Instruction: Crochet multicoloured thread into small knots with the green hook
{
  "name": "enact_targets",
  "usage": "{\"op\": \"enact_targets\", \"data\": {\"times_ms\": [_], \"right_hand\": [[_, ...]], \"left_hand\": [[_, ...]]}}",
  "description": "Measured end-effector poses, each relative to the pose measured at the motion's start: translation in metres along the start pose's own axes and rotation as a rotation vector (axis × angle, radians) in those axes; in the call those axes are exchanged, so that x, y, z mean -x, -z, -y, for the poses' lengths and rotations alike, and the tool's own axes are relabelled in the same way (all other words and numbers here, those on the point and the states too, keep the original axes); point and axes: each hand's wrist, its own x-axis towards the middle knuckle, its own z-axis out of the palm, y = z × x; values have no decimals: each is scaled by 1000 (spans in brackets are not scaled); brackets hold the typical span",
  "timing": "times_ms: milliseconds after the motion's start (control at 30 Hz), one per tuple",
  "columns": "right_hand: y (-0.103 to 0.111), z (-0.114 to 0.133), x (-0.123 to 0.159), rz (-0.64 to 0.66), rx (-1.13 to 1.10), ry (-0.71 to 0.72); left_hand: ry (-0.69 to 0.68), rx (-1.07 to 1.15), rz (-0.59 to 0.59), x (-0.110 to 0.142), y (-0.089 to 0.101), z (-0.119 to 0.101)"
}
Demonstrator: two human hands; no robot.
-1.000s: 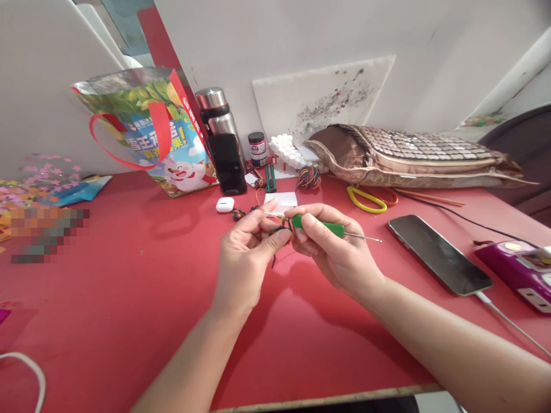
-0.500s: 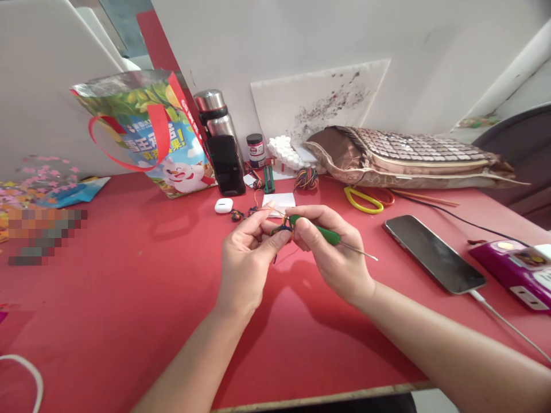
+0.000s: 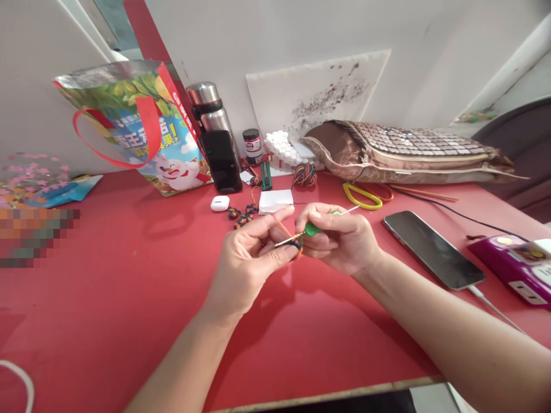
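Head view. At centre, the fingers of the left hand (image 3: 249, 261) pinched a small multicoloured yarn piece (image 3: 296, 246); those of the right hand (image 3: 346, 234) gripped a green-handled hook (image 3: 312, 229), yarn on its shaft. The piece appeared unfinished; a yarn ball (image 3: 305, 175), upper centre, lay unworked.

A yarn ball (image 3: 304, 175) lies on the table (image 3: 129, 321) behind the hook (image 3: 311, 230).

My left grip (image 3: 252, 252) pinches a small piece of multicoloured yarn (image 3: 297, 248) above the red surface (image 3: 310, 350); my right grip (image 3: 346, 238) holds a green-handled hook (image 3: 312, 229), its metal tip at the yarn. Along the far edge stand a bag (image 3: 144, 135) and a flask (image 3: 217, 121); a phone (image 3: 433, 249) lies toward the right edge.
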Motion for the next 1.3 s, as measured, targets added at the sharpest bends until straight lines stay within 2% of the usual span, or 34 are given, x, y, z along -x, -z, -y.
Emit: {"op": "enact_targets", "data": {"times_ms": [100, 267, 567, 1133, 1300], "right_hand": [[7, 7, 0, 48, 78, -32], [11, 18, 2, 3, 187, 3], [6, 30, 3, -111, 286, 10], [6, 34, 5, -159, 362, 58], [7, 33, 6, -195, 444, 88]], "left_hand": [[-7, -82, 63, 2, 0, -4], [-13, -114, 76, 2, 1, -6], [-29, -185, 54, 4, 2, -6], [-3, -285, -10, 4, 3, -3], [-13, -319, -40, 2, 3, -3]]}}
